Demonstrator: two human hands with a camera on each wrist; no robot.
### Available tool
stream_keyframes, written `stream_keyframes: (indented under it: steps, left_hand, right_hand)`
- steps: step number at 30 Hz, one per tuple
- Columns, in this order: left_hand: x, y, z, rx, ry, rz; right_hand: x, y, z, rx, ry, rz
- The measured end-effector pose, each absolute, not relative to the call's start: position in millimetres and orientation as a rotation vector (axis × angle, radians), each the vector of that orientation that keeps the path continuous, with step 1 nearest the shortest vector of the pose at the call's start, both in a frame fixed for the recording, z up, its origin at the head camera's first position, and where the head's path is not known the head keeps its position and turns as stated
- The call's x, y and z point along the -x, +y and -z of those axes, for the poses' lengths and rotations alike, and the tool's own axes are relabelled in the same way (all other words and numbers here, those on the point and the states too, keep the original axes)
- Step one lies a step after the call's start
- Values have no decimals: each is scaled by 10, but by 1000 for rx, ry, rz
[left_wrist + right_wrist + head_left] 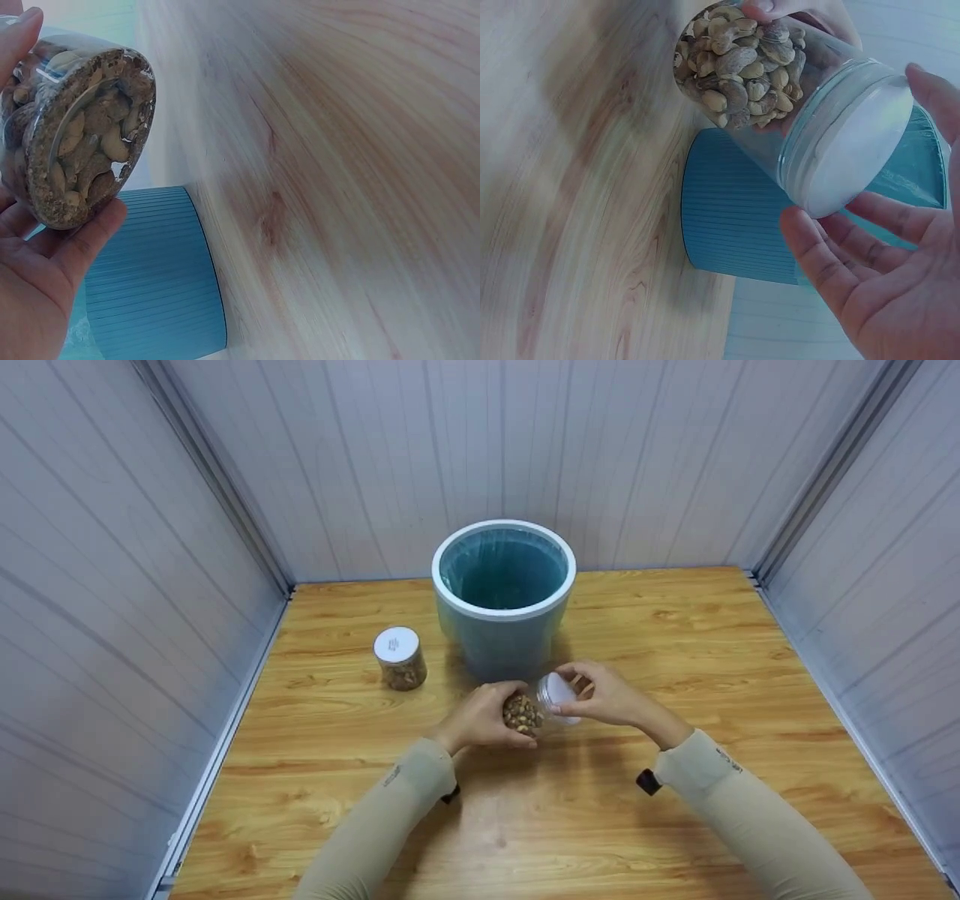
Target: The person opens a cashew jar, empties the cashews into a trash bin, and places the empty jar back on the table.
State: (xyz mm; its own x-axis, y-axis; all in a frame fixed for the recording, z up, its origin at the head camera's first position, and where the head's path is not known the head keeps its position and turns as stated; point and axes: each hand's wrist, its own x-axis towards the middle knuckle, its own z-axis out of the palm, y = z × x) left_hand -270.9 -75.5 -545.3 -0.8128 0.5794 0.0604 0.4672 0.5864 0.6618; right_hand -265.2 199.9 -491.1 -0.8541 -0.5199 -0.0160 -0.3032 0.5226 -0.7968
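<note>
A clear jar of cashews [739, 71] is tilted on its side above the table, its white lid [862, 146] pointing right. My left hand [484, 716] grips the jar round its body near the base. In the left wrist view the jar's round bottom [90, 142] faces the camera, with nuts showing through it. My right hand [606, 695] holds the lid at its rim between thumb and fingers, palm apart from the lid's flat top. The lid sits on the jar's mouth; whether it is loose or tight I cannot tell.
A blue-green bin [501, 645] with a pale rim and a plastic liner stands just behind my hands. Left of it, a second nut jar [405, 673] stands upright with its white lid on. Pale panel walls [360, 465] border the wooden table [315, 810] at back and sides.
</note>
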Motion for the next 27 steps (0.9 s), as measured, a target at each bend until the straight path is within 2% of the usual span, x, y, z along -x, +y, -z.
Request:
stream_keyframes:
  steps: [17, 21, 27]
  left_hand:
    - [2711, -773, 5469, -905, 2661, -1007]
    - [2711, -772, 5477, -922, 2662, -1033]
    - [2711, -781, 5469, -901, 2650, -1052]
  right_hand:
    - [2646, 2032, 4871, 978, 2427, 1232]
    - [2632, 2017, 4866, 962, 2440, 1241]
    - [2623, 1989, 4907, 790, 2505, 1243]
